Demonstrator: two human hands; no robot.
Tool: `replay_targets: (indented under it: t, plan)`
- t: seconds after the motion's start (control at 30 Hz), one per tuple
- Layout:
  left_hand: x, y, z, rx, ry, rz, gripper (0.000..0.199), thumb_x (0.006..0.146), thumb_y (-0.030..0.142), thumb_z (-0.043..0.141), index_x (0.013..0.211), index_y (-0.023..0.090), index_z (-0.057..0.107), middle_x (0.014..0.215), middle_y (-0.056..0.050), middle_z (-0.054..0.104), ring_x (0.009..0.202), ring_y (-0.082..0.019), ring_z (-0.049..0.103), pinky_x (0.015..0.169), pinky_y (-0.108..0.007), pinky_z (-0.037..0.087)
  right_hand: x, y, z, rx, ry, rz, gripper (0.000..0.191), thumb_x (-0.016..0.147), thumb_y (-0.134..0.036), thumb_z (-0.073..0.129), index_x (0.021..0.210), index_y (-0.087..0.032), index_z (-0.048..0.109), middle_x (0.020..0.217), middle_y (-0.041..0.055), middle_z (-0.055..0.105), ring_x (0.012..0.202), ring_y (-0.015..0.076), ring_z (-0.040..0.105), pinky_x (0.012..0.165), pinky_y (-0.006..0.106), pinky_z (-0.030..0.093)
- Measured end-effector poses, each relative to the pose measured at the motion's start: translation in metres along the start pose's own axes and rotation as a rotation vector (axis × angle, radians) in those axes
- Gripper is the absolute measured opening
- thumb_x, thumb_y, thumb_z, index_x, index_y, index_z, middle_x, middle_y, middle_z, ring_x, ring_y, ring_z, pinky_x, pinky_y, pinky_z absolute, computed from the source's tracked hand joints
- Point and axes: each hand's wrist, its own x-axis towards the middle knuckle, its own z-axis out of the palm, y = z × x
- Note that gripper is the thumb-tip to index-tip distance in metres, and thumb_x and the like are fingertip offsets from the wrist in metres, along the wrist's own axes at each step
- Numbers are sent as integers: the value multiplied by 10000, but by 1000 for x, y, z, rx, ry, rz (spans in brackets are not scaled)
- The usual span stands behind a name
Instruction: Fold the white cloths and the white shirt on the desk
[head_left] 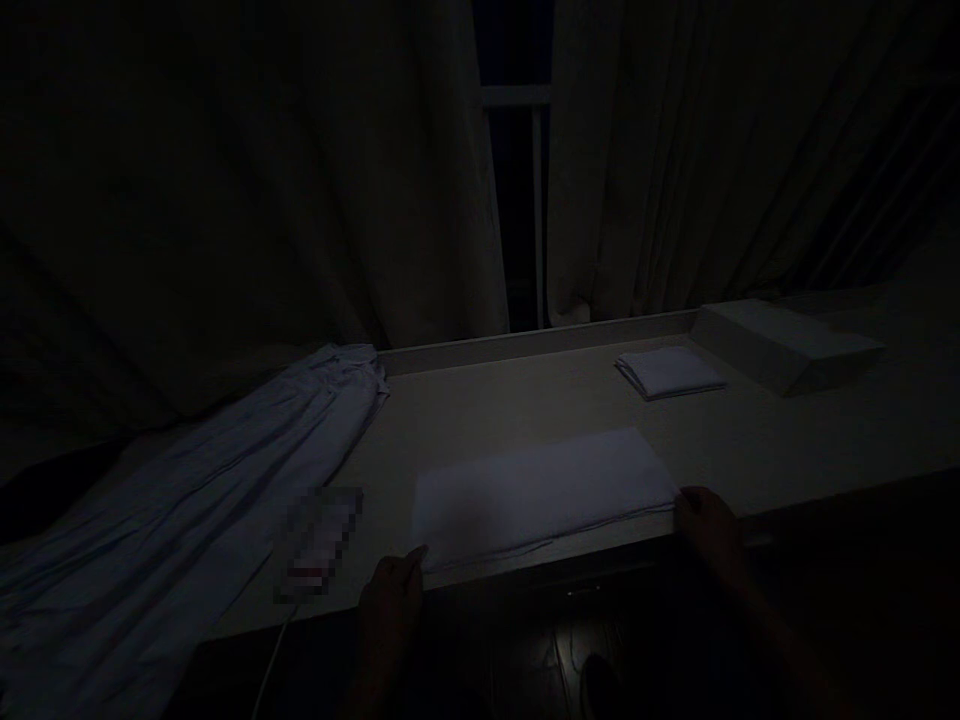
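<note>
A pale cloth (544, 490), folded into a long rectangle, lies flat near the front edge of the light table. At its near left corner, my left hand (391, 595) pinches the cloth between thumb and finger. My right hand (705, 520) is closed on the near right corner. Farther back on the right rests a smaller folded cloth (670, 371), touched by neither hand. The scene is very dark, so fine finger detail is faint.
A large crumpled cloth (247, 470) drapes over the table's left side. Beside it lies a blurred-out object (319, 545) with a cable. A pale box-like block (784, 340) stands at the back right. Curtains (420, 180) hang behind the table's raised back edge (525, 345).
</note>
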Motion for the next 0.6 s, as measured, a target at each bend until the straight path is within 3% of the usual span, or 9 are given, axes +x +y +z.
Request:
replay_targets:
  t: [0.2,0.33,0.47,0.6]
  plan:
    - [-4,4,-5,29,-16,70,404,908,356,371,1101,199,689,904,-88,643,884,-239,605,829,-374,475,1,0,0,-31,16,-22,409,854,-427,454,1047,-140,672,997,132,697,915,251,639,792,343,469]
    - [1,30,-15,134,104,181,418,921,359,375,1185,179,645,1146,-140,631,1116,-281,540,1005,-430,400,2,1,0,-50,-16,-29,399,853,-416,457,1035,-147,689,1000,134,697,913,256,638,783,346,466]
    - [17,56,-10,177,53,313,528,925,438,409,1391,204,486,1526,-115,359,1434,-303,237,1146,-498,217,3,1,-1,-89,-25,-26,409,864,-422,446,1043,-141,683,998,141,694,898,258,638,758,348,467]
    - [31,49,5,271,-59,301,639,888,566,446,1471,320,359,1597,-92,207,1462,-384,106,1119,-621,146,1,-3,-3,-93,-10,-58,416,885,-417,427,1057,-129,674,1015,146,692,943,257,633,805,346,460]
